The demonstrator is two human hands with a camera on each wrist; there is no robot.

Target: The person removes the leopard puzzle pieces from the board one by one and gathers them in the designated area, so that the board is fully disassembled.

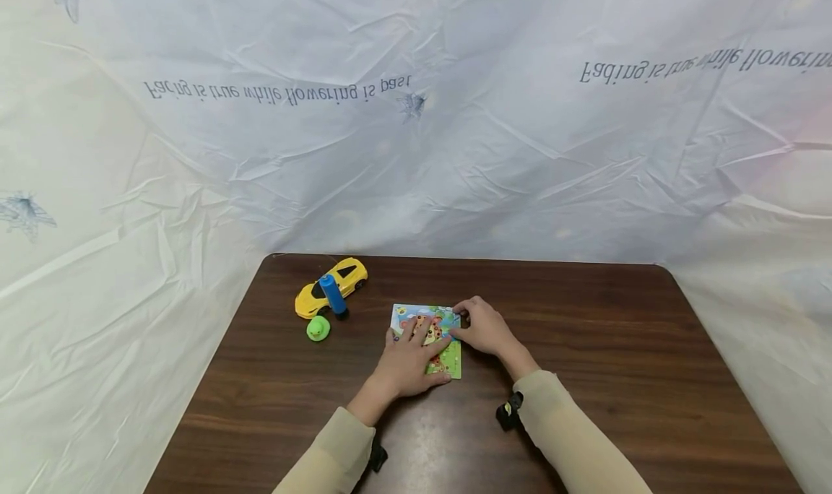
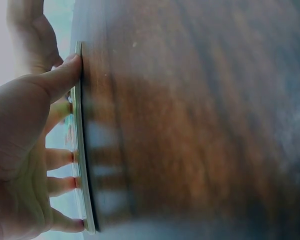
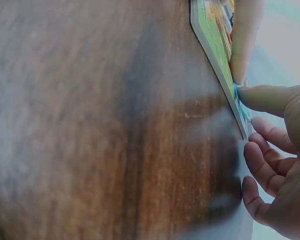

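A colourful jigsaw puzzle board [image 1: 445, 367] with a spotted animal on a blue and green picture lies flat on the table. My left hand [image 1: 404, 364] rests over its left part, fingers spread and fairly straight, covering much of the picture. In the left wrist view the fingertips [image 2: 70, 156] press on the board's top, and the thumb is at its near edge. At the upper right corner, my right hand [image 1: 484, 326] holds the board between thumb and curled fingers. The right wrist view shows the right thumb [image 3: 265, 99] against a blue part of the board.
Left of the board a yellow toy car [image 1: 351, 269] stands on the brown wooden table [image 1: 585, 335]. A blue cylinder with a dark base [image 1: 332, 292] is in front of it, and a green toy duck [image 1: 318, 328] is nearer me. A white printed sheet [image 1: 455, 154] hangs behind the table.
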